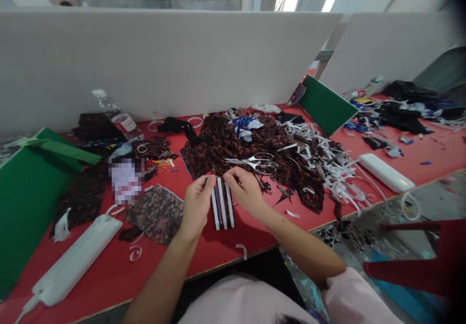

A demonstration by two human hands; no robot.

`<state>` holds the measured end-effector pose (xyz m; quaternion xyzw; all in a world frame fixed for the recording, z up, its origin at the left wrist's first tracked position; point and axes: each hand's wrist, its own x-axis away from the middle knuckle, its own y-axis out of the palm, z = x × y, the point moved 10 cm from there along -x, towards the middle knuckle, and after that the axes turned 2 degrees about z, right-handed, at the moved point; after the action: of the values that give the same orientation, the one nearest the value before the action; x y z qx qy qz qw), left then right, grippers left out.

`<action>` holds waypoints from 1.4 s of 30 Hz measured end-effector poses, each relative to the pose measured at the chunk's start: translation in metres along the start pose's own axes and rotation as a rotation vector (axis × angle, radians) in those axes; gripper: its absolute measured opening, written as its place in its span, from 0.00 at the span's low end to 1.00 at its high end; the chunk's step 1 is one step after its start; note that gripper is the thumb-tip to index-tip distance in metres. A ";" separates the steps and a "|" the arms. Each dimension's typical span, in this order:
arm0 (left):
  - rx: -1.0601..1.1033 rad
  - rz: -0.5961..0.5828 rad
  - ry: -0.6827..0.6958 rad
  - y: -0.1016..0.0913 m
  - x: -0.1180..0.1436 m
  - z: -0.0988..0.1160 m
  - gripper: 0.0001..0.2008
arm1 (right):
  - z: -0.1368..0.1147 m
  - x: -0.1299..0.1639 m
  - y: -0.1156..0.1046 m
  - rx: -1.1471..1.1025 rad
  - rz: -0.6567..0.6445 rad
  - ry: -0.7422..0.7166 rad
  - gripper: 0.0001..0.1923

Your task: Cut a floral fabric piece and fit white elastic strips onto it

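Between my hands hangs a small piece of striped fabric [223, 207], dark with white bands running lengthwise. My left hand [196, 202] pinches its upper left corner, and my right hand [245, 188] pinches the upper right one. Just beyond my fingers, scissors [251, 162] with white-looking handles lie partly spread on a heap of dark floral fabric [214, 144]. Left of my left hand, a flat patterned fabric piece [156, 212] rests on the red table [204, 261]. A curl of white strip [241, 251] lies near the table's front edge.
White power strips lie at left [76, 261] and right [386, 172]. Green dividers stand at left [25, 207] and right [325, 105]. A clear plastic bottle [125, 122] leans near the grey back panel [163, 61]. White strip scraps [338, 168] pile up at right.
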<state>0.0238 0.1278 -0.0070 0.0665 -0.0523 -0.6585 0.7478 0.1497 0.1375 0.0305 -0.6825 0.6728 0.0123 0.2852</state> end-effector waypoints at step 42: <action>0.460 -0.061 -0.241 0.009 -0.005 -0.040 0.09 | -0.027 -0.025 -0.006 0.129 -0.054 -0.105 0.07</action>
<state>0.0389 0.1347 -0.0446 0.1571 -0.2873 -0.6548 0.6811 0.1432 0.1489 0.0655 -0.6790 0.6378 -0.0030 0.3636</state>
